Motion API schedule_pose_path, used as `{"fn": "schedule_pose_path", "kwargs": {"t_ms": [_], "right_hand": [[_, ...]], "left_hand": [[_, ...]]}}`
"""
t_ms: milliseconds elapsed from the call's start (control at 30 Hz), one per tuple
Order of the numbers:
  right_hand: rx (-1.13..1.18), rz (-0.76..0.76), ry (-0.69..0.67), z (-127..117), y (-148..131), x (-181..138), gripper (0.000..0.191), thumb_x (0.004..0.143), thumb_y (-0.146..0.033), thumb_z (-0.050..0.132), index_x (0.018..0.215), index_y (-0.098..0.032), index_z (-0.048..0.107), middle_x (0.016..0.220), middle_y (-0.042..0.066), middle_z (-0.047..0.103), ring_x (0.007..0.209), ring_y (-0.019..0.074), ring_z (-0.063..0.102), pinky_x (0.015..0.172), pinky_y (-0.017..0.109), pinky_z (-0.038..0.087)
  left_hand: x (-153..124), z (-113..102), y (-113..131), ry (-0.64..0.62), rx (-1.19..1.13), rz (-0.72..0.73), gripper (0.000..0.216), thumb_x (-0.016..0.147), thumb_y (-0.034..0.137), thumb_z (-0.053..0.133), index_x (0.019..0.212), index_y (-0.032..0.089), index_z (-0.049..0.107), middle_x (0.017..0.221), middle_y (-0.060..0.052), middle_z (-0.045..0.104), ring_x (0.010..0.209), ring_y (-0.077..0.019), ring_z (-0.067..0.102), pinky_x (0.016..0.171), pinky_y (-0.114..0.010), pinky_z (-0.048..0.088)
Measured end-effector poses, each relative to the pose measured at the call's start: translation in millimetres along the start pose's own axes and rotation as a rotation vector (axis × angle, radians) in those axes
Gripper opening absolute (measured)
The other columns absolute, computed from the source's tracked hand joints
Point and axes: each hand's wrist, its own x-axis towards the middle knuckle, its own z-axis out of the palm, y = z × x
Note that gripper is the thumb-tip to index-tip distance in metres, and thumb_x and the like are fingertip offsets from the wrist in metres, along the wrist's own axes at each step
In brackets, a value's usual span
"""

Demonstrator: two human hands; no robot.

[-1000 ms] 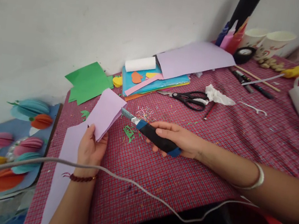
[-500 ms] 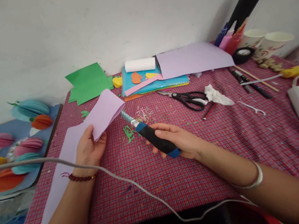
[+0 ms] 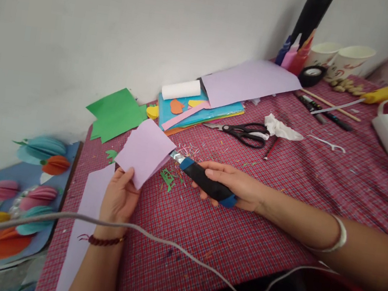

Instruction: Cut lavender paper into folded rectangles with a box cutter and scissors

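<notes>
My left hand point(image 3: 121, 196) pinches the near edge of a folded piece of lilac paper point(image 3: 145, 151), thumb on top and fingers beneath. In my right hand point(image 3: 225, 181) is a black and blue utility knife point(image 3: 206, 182), fingers wrapped round its handle. Its blade points left, and most of it is hidden inside the paper's fold at the right-hand corner. A larger lilac sheet point(image 3: 89, 208) lies on the table under and beside my left forearm. Green paper scraps point(image 3: 166, 178) and thin shavings lie near the blade.
Black-handled scissors point(image 3: 244, 132) and a crumpled tissue point(image 3: 281, 128) lie beyond my right hand. Behind are a stack of coloured paper point(image 3: 216, 112) and green sheets point(image 3: 117, 113). A grey cable point(image 3: 152, 237) crosses in front of my left wrist. Paper ornaments point(image 3: 7, 239) rest at lower left.
The folded lilac paper has moved right and turned flatter in my left hand. The knife's blade, mostly visible before, now sits largely within the fold.
</notes>
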Motion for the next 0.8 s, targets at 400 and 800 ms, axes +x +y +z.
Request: {"fn": "schedule_pose_path", "kwargs": {"t_ms": [400, 800], "right_hand": [[-0.073, -0.027, -0.039, -1, 1, -2, 0.038, 0.081, -0.039, 0.068, 0.109, -0.015, 0.061, 0.094, 0.008, 0.067, 0.064, 0.0092, 0.060, 0.045, 0.016, 0.045], [-0.081, -0.021, -0.018, 0, 2, -2, 0.038, 0.082, -0.038, 0.068, 0.111, -0.016, 0.059, 0.089, 0.005, 0.067, 0.067, 0.0095, 0.062, 0.046, 0.015, 0.044]], "left_hand": [[1, 0, 10, 0.137, 0.061, -0.214, 0.018, 0.075, -0.004, 0.057, 0.070, 0.013, 0.058, 0.072, 0.003, 0.062, 0.050, -0.0028, 0.056, 0.042, -0.008, 0.045], [4, -3, 17, 0.237, 0.139, -0.207, 0.026, 0.077, -0.008, 0.051, 0.065, 0.015, 0.054, 0.063, 0.003, 0.058, 0.053, -0.0030, 0.058, 0.052, -0.008, 0.051]]}}
